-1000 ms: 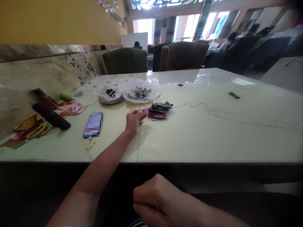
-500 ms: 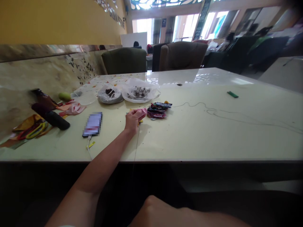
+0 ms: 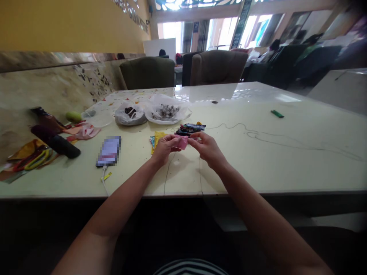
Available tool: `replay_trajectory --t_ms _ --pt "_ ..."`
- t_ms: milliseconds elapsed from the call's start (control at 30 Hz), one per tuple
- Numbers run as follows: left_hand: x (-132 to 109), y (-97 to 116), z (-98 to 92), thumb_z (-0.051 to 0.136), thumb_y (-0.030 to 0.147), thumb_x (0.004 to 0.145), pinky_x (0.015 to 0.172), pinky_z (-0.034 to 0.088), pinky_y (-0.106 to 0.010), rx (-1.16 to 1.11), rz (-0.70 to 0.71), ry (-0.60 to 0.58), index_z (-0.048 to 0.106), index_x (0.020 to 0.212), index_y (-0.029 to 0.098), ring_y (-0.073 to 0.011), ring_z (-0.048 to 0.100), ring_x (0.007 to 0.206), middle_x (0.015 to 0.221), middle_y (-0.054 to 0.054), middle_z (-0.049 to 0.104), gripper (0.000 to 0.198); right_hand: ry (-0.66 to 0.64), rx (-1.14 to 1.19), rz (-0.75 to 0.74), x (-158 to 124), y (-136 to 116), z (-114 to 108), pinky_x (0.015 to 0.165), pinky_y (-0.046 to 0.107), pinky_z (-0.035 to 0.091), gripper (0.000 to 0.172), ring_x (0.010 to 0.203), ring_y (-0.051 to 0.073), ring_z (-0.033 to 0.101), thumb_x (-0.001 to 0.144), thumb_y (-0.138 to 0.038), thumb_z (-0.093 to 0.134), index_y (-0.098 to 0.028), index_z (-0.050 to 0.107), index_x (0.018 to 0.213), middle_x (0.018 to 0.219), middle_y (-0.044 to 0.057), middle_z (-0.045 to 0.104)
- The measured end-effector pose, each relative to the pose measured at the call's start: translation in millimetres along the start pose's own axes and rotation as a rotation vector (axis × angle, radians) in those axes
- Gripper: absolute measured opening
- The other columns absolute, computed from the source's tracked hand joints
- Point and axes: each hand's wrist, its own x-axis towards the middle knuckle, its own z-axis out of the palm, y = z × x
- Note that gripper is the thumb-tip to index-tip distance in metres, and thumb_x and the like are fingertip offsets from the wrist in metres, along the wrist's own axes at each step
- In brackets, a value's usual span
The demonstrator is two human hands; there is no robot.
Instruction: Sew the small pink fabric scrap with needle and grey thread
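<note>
A small piece of pink cloth (image 3: 181, 143) is pinched by my left hand (image 3: 164, 148) above the table. My right hand (image 3: 207, 148) comes in from the other side, its thumb and fingers closed at the cloth's right edge; a needle, if one is there, is too small to make out. Thin thread (image 3: 200, 172) hangs below my right hand toward the table's front edge. Just behind both hands lies a stack of dark patterned cloth pieces (image 3: 189, 128), partly covered by my fingers. Yellow cloth (image 3: 159, 137) sits behind my left hand.
Two plastic bags, one with dark bits (image 3: 130, 118) and one with greyish-white fluffy stuff (image 3: 168, 112), stand behind. A phone (image 3: 109, 151) with a cable, a dark cylinder (image 3: 56, 141) and scissors (image 3: 37, 159) lie left. Long thread (image 3: 275, 139) and a green object (image 3: 277, 114) lie right.
My right hand has risen from below the table edge and now meets the pink cloth. The left hand still holds the cloth, and the view has shifted slightly.
</note>
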Motion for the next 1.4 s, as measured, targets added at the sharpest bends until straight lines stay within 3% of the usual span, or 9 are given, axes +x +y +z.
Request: replay_trajectory --t_ms 133,233,367,467,600,833,1233,1333,1400 --pt "1 -2 1.0 0.092 0.042 0.061 0.059 0.048 -0.026 0.043 -0.006 -0.010 0.076 0.076 0.016 -0.0128 0.058 0.061 0.071 -0.004 0.069 0.034 -0.058 0.125 0.071 18 8 9 0.043 0.024 0.018 0.028 0.046 0.007 0.030 0.077 -0.042 0.072 -0.019 0.059 0.075 0.055 -0.006 0.041" --pt "2 -3 0.4 0.091 0.040 0.061 0.059 0.047 -0.025 0.042 -0.016 0.007 0.079 0.080 0.015 -0.0119 0.058 0.062 0.074 -0.005 0.071 0.034 -0.038 0.086 0.000 20 18 10 0.046 0.023 0.021 0.025 0.049 0.007 0.030 0.083 -0.041 0.067 -0.020 0.056 0.076 0.057 -0.006 0.041" --pt "4 -5 -1.6 0.088 0.038 0.065 0.063 0.049 -0.025 0.046 -0.010 0.038 0.080 0.085 0.015 -0.0135 0.062 0.069 0.084 -0.008 0.076 0.032 0.065 -0.037 -0.123 20 29 8 0.057 0.024 0.030 0.018 0.060 0.012 0.040 0.095 -0.038 0.054 -0.022 0.052 0.087 0.068 -0.004 0.049" --pt "4 -6 -2.5 0.086 0.036 0.067 0.065 0.049 -0.025 0.083 0.015 0.063 0.080 0.083 0.015 -0.0141 0.063 0.068 0.078 -0.007 0.075 0.028 0.117 -0.175 -0.283 16 28 7 0.065 0.027 0.034 0.015 0.068 0.014 0.045 0.093 -0.026 0.054 -0.022 0.050 0.078 0.073 -0.001 0.051" --pt "4 -8 -2.1 0.086 0.035 0.067 0.075 0.051 -0.028 0.096 0.046 0.030 0.081 0.086 0.015 -0.0172 0.068 0.077 0.086 -0.009 0.078 0.028 0.137 -0.269 -0.412 12 24 8 0.074 0.030 0.039 0.015 0.078 0.016 0.053 0.088 -0.023 0.063 -0.019 0.063 0.073 0.082 0.002 0.055" --pt "3 -8 -1.3 0.088 0.036 0.067 0.076 0.050 -0.028 0.121 0.056 0.001 0.081 0.086 0.014 -0.0155 0.066 0.075 0.083 -0.007 0.078 0.030 0.151 -0.288 -0.407 14 31 11 0.072 0.029 0.041 0.010 0.071 0.015 0.054 0.087 -0.022 0.068 -0.019 0.075 0.080 0.079 0.001 0.061" --pt "1 -5 2.0 0.088 0.037 0.066 0.074 0.048 -0.028 0.131 0.089 -0.013 0.080 0.082 0.015 -0.0145 0.064 0.074 0.080 -0.005 0.076 0.028 0.144 -0.224 -0.353 18 32 9 0.066 0.028 0.039 0.010 0.065 0.014 0.052 0.085 -0.026 0.067 -0.018 0.073 0.082 0.073 0.000 0.064" --pt "1 -4 1.7 0.088 0.037 0.066 0.074 0.047 -0.027 0.138 0.103 -0.019 0.079 0.082 0.015 -0.0140 0.063 0.073 0.080 -0.004 0.076 0.029 0.104 -0.192 -0.306 19 32 7 0.063 0.028 0.038 0.021 0.061 0.013 0.050 0.084 -0.031 0.069 -0.017 0.075 0.099 0.070 0.000 0.064" --pt "2 -5 1.1 0.088 0.037 0.067 0.074 0.047 -0.027 0.158 0.116 -0.022 0.079 0.082 0.015 -0.0143 0.063 0.073 0.080 -0.004 0.076 0.029 0.053 -0.171 -0.301 19 32 6 0.063 0.028 0.039 0.024 0.063 0.014 0.052 0.084 -0.034 0.068 -0.016 0.076 0.099 0.072 0.001 0.065"
